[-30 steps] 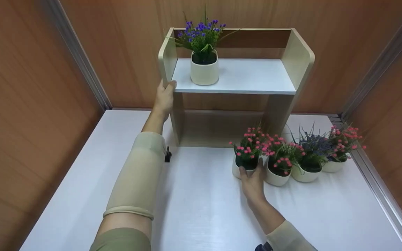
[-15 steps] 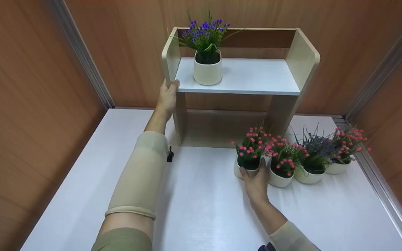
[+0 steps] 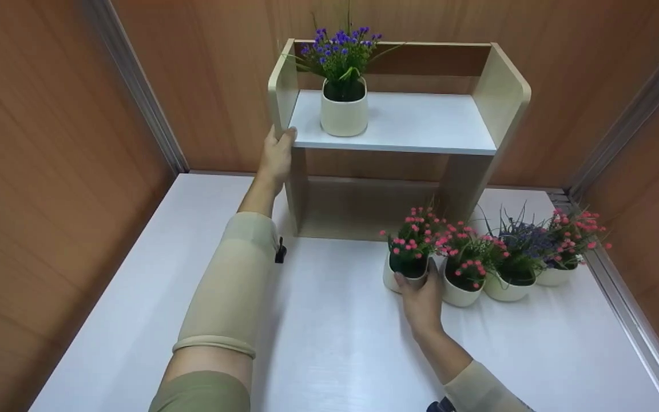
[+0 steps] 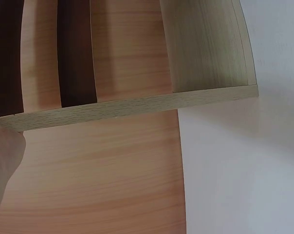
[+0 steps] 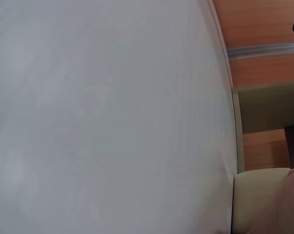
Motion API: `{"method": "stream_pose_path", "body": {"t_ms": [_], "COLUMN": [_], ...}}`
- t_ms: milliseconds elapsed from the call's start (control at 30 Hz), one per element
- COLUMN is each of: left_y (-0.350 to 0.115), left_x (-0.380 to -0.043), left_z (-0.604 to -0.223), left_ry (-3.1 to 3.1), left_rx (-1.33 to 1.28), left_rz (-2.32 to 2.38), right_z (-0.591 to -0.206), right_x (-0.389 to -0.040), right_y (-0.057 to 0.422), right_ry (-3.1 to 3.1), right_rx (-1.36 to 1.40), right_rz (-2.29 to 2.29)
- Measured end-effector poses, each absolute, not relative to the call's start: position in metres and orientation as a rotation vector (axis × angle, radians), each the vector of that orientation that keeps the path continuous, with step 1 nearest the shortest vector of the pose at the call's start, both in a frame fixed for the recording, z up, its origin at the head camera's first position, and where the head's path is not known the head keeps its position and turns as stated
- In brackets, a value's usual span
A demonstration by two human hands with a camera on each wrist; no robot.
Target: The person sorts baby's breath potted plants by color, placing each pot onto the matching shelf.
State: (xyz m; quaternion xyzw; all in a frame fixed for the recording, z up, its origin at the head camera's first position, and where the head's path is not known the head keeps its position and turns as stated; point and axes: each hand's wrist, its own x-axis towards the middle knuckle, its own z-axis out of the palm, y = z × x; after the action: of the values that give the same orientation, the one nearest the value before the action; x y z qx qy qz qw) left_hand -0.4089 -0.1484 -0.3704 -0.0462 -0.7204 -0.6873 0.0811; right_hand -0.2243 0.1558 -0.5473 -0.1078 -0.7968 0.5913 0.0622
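My left hand (image 3: 276, 157) grips the left side panel of a pale wooden two-tier shelf (image 3: 432, 123), thumb at the white upper board's front corner. In the left wrist view, part of that hand (image 4: 5, 158) lies against the panel's edge (image 4: 127, 108). My right hand (image 3: 423, 300) holds a white potted plant (image 3: 415, 240) with pink flowers, thumb and fingers around the pot at the shelf's front right. The right wrist view has the cream pot wall (image 5: 256, 195) beside the hand. On the upper board stands a purple-flowered potted plant (image 3: 344, 114).
To the right of the held pot stand a pink-flowered potted plant (image 3: 460, 293), a purple-grey one (image 3: 507, 289) and another pink one (image 3: 555, 276), close together. The white table (image 3: 329, 355) is bounded by wood-grain walls (image 3: 49, 143) with metal corner strips.
The head view has shifted slightly, moving the scene a little to the right. Both hands keep their holds, and the plants stay in the same arrangement.
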Motion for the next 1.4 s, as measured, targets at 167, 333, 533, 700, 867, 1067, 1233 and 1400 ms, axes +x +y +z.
{"method": "stream_pose_path", "body": {"t_ms": [167, 333, 533, 700, 867, 1067, 1233, 1400], "left_y": [-0.148, -0.1472, -0.1475, -0.1479, -0.1489, -0.1492, -0.1482, -0.1459], "left_x": [-0.4089, -0.4103, -0.4103, -0.4105, -0.4099, -0.4088, -0.4088, -0.4096], "left_z": [-0.3692, -0.3689, -0.3684, -0.3682, -0.3681, -0.3684, -0.3689, -0.3693], "left_ry": [-2.148, -2.124, -2.118, -2.117, -2.119, -2.114, -2.099, -2.105], "left_rx": [-0.148, -0.152, -0.13, -0.111, -0.124, -0.132, -0.121, -0.113], "left_rz": [-2.046, -2.053, -2.067, -2.075, -2.089, -2.095, -2.091, -2.091], "right_z": [-0.5477, -0.5486, -0.5494, -0.5502, -0.5512, -0.5526, -0.55, -0.5474], "right_x": [-0.2233, -0.2232, -0.2247, -0.2258, -0.2269, -0.2285, -0.2289, -0.229], "right_y": [0.1548, 0.1542, 0.1549, 0.1543, 0.1534, 0.1541, 0.1543, 0.1542], "right_ry": [-2.373, -2.348, -2.379, -2.395, -2.397, -2.403, -2.419, -2.424], "right_rx": [-0.307, -0.314, -0.343, -0.345, -0.35, -0.295, -0.315, -0.327], "right_rz": [1.833, 1.883, 1.901, 1.874, 1.867, 1.833, 1.848, 1.882]}}
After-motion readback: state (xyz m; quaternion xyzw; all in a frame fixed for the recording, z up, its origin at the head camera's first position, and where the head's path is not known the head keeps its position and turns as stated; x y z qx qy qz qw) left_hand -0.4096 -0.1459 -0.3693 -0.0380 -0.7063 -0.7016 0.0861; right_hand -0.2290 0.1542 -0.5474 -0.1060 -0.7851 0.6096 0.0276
